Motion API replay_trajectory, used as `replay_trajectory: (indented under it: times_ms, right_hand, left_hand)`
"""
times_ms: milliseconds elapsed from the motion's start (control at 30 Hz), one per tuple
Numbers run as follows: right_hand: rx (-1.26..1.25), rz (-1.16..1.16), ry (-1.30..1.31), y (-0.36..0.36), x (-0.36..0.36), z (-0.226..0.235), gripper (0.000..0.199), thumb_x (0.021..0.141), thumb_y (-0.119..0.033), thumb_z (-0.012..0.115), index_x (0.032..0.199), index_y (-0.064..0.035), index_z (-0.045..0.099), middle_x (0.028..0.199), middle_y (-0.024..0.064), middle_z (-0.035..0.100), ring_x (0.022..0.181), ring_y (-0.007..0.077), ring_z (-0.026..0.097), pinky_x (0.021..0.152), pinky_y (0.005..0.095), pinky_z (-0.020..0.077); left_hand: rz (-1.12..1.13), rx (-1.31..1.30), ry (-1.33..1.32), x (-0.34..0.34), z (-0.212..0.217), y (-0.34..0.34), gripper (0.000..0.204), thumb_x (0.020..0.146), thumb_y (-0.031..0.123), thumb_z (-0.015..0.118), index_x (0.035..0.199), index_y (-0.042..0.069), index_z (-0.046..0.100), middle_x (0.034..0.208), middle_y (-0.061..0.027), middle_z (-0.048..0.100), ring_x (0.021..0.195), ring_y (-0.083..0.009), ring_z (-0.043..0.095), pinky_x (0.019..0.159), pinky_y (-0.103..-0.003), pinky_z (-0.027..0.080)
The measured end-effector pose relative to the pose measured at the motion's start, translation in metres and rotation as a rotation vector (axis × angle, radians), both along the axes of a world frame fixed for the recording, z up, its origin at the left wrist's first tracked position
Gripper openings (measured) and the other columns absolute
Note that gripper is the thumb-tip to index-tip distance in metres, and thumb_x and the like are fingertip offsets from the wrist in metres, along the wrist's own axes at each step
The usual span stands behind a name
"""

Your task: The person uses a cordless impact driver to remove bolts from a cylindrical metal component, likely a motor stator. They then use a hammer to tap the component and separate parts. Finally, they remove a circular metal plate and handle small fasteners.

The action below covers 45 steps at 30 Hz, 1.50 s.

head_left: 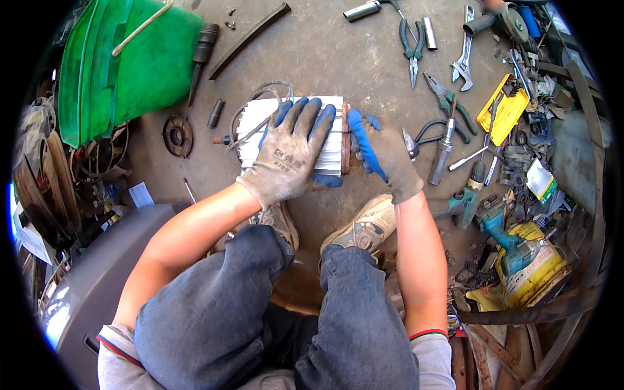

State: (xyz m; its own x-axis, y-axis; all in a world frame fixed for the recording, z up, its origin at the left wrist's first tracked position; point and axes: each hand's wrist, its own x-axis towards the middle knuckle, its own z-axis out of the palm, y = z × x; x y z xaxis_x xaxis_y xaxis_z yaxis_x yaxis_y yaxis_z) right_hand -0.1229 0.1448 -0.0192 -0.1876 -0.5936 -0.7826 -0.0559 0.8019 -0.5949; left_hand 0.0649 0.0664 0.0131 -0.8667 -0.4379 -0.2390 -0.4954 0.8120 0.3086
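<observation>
A silvery finned electric motor (330,140) lies on its side on the floor in front of my feet. My left hand (289,153), in a grey glove with blue palm coating, lies over its ribbed body, fingers across the top and thumb on the near side. A rusty flange (346,140) forms the motor's right end. Close beside that flange is my right hand (388,153), gloved alike, its fingers curled inward; what they hold is hidden. A grey cable (242,141) loops round the motor's left end, where a short shaft (221,140) sticks out.
A green plastic bin (130,71) lies at the far left, near a rusty ring (177,136) and a dark curved bar (250,40). To the right are pliers (448,104), an adjustable wrench (464,62), a screwdriver (443,153), a yellow case (504,110) and cordless tools (510,244).
</observation>
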Motion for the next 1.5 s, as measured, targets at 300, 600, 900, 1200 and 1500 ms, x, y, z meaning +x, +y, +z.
replay_trajectory:
  times_ms: [300,600,900,1200,1500]
  right_hand:
    - [-0.243,-0.651,0.013,0.036,-0.058,-0.049,0.033,0.1,-0.031,0.062,0.088,-0.001,0.068,0.073,0.0077,0.066,0.062,0.0108,0.062,0.056,0.025,0.0493]
    - [-0.191,-0.187,0.398,0.042,-0.027,-0.065,0.021,0.09,-0.016,0.068,0.105,-0.0021,0.071,0.084,0.013,0.07,0.071,0.0193,0.067,0.068,0.0349,0.0531]
    - [-0.319,-0.834,0.094,0.12,-0.038,-0.042,0.021,0.102,-0.02,0.062,0.107,-0.0004,0.069,0.088,0.0046,0.07,0.073,0.0108,0.063,0.066,0.0243,0.0525]
    - [-0.123,-1.327,0.785,0.357,-0.133,0.006,0.067,0.097,-0.036,0.069,0.149,-0.001,0.046,0.142,0.0141,0.055,0.122,0.029,0.057,0.104,0.04,0.0459]
    - [-0.406,-1.063,0.839,0.405,-0.199,-0.04,0.038,0.103,-0.017,0.059,0.138,-0.0027,0.058,0.135,0.0143,0.062,0.118,0.0245,0.061,0.104,0.0372,0.0475]
  left_hand:
    - [-0.13,0.204,-0.34,-0.02,0.009,-0.064,0.128,0.06,0.073,0.082,0.153,0.0,0.033,0.148,-0.0299,0.043,0.142,-0.0475,0.038,0.12,-0.057,0.025]
    - [-0.134,0.036,-0.116,-0.002,0.002,-0.043,0.127,0.062,0.079,0.075,0.151,-0.002,0.036,0.142,-0.027,0.048,0.135,-0.0448,0.045,0.116,-0.059,0.027]
    - [-0.127,0.095,-0.131,-0.008,0.001,-0.045,0.124,0.061,0.076,0.077,0.152,0.002,0.038,0.145,-0.0255,0.048,0.137,-0.0443,0.044,0.118,-0.059,0.027]
    - [-0.088,0.057,-0.145,-0.007,0.009,-0.045,0.124,0.059,0.079,0.075,0.153,0.005,0.039,0.147,-0.0246,0.048,0.137,-0.0464,0.044,0.119,-0.058,0.027]
    - [0.025,0.336,0.015,-0.045,0.032,-0.022,0.098,0.074,0.041,0.087,0.153,0.011,0.038,0.153,-0.0213,0.04,0.144,-0.0404,0.036,0.119,-0.053,0.032]
